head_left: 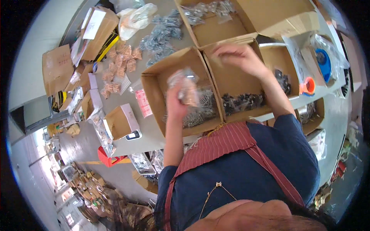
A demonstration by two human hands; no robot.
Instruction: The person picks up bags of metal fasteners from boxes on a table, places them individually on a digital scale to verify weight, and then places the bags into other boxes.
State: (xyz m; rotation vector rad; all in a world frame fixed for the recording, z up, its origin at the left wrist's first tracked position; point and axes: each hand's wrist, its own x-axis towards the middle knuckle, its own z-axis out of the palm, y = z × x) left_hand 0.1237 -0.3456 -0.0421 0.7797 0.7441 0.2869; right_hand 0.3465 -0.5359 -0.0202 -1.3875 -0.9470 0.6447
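My left hand is closed around a clear plastic bag with copper-coloured pieces in its lower part. It is held above an open cardboard box with many loose silver screws in it. Over the neighbouring cardboard box hovers my right hand, its fingers stretched to the left and somewhat blurred. Nothing shows between those fingers. Dark small parts lie along that box's near side.
Filled copper-coloured bags and bags of silver parts lie on the table further left. Another box stands behind. A smaller box with black parts, an orange tape roll and a blue object are at right.
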